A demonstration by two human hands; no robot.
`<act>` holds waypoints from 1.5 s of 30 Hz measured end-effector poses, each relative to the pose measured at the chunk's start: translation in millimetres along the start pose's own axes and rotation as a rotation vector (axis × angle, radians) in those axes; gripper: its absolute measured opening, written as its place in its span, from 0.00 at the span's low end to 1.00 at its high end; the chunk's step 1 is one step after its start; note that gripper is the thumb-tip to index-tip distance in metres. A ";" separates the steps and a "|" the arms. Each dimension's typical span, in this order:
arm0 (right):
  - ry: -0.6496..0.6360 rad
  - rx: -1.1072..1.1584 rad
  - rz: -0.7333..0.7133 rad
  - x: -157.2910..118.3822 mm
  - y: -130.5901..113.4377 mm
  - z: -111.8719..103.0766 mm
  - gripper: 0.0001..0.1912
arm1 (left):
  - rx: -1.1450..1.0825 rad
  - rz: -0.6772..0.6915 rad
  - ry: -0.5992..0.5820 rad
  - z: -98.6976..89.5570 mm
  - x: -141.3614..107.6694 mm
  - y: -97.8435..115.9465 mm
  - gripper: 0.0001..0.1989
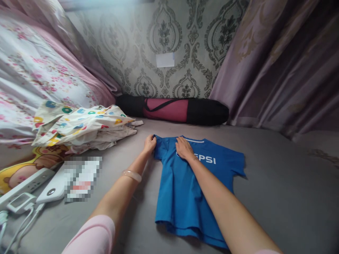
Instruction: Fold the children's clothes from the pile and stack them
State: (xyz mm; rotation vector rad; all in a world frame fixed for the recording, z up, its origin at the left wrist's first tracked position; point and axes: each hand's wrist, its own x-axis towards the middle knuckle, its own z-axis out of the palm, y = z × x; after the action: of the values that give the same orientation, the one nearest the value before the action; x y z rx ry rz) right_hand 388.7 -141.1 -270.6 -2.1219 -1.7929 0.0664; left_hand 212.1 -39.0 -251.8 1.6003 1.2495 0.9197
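A blue T-shirt (182, 197) with white lettering lies front side up on the grey sheet, its collar away from me and its hem towards me. At its left sleeve, my left hand (150, 144) pinches the edge of the cloth. My right hand (184, 148) rests flat on the chest near the collar, fingers stretched out, covering part of the print. Soft folds run down the left side of the shirt below my hands. The right sleeve lies spread out on the sheet.
A black and maroon roll bag (166, 110) lies along the wall. On the left are crumpled patterned cloth (79, 123), a yellow cartoon cushion (16, 173), a power strip (29, 185), a white power bank (54, 183) and cables. Curtains (254, 70) hang at both sides.
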 end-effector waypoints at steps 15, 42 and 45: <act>-0.117 -0.050 0.025 -2.5 -10.0 -8.7 0.30 | 0.957 0.103 -0.007 -25.7 -3.5 -8.9 0.15; -0.088 -0.039 0.018 -2.3 -9.9 -4.8 0.30 | 0.631 0.108 -0.303 -49.2 -55.3 1.8 0.23; -0.060 0.018 0.011 -2.8 -8.0 -6.0 0.30 | 0.738 0.186 -0.257 -47.8 -56.2 -3.7 0.17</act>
State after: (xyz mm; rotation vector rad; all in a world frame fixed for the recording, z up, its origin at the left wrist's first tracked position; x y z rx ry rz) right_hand 382.2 -144.2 -263.1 -2.1385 -1.8079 0.1495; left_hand 154.6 -84.0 -241.1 2.3527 1.3465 0.3331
